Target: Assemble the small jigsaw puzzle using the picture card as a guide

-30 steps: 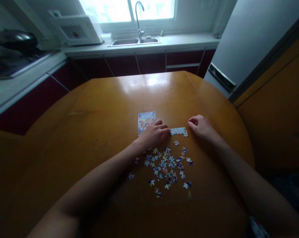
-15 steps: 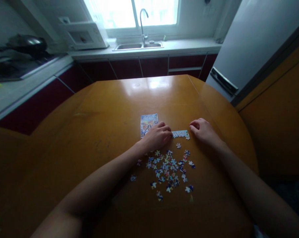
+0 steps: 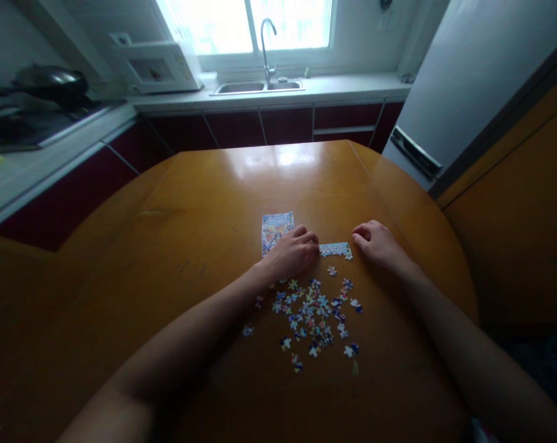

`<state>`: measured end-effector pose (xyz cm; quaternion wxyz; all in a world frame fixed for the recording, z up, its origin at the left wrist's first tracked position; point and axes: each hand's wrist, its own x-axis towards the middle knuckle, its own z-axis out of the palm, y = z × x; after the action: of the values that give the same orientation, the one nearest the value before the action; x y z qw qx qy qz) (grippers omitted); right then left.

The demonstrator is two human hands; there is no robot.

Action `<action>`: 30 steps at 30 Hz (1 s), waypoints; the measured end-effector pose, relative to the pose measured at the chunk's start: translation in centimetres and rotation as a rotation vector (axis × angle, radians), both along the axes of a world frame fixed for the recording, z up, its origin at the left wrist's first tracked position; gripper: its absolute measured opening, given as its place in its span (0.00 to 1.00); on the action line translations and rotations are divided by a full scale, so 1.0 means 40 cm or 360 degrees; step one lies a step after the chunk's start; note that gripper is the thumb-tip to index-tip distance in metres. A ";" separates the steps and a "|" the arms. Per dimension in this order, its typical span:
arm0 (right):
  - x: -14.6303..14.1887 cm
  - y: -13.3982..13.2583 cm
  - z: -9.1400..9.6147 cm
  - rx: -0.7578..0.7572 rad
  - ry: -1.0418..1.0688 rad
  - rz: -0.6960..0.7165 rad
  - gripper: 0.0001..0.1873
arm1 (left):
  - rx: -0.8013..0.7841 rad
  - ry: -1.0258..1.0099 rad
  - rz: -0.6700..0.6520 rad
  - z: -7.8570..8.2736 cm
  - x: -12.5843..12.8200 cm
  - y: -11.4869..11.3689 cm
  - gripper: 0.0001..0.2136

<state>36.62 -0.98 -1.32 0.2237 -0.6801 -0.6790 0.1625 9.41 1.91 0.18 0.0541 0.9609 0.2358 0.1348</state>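
Note:
A joined strip of jigsaw puzzle (image 3: 334, 249), pale blue with lettering, lies on the table. My left hand (image 3: 296, 249) is closed at its left end, fingertips bent down onto that edge. Just beyond the right end rests my right hand (image 3: 375, 240), its thumb and forefinger curled together; anything between them is hidden. Partly under my left wrist is a small picture sheet (image 3: 277, 229) with a colourful print. One single puzzle piece (image 3: 332, 271) sits just below the strip. Nearer to me spreads a loose heap of puzzle pieces (image 3: 311, 311), some face down.
The brown wooden table (image 3: 204, 203) has rounded sides. Behind it stand a counter with a sink (image 3: 241, 88), a tap (image 3: 265, 52) and a white microwave (image 3: 153, 67). A pan (image 3: 52, 80) is on the stove at left, a fridge (image 3: 472, 74) at right.

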 end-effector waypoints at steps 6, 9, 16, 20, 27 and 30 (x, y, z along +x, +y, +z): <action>-0.003 0.000 0.005 0.0001 -0.0008 -0.0013 0.11 | 0.0153 0.0019 0.0080 -0.015 0.006 0.002 0.10; -0.005 0.001 0.005 -0.0010 -0.0004 -0.0028 0.11 | 0.0209 -0.0077 0.0143 -0.029 0.010 0.006 0.11; -0.002 0.005 -0.001 -0.0018 0.0019 -0.0033 0.10 | 0.0184 -0.0448 0.0442 0.026 -0.023 0.034 0.11; -0.007 0.001 0.003 -0.0015 0.0025 -0.0040 0.11 | -0.0041 -0.0449 0.0358 0.103 -0.061 0.027 0.07; -0.010 -0.004 0.007 -0.0020 0.0049 -0.0040 0.10 | -0.0278 -0.0484 0.0242 0.125 -0.150 -0.064 0.06; -0.009 -0.005 0.003 -0.0022 0.0035 -0.0030 0.10 | -0.0267 -0.0612 0.0380 0.089 -0.222 -0.100 0.07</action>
<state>36.28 -1.17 -1.18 0.2280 -0.6862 -0.6689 0.1724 0.54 -2.08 3.76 0.1612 0.8750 0.3435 0.3006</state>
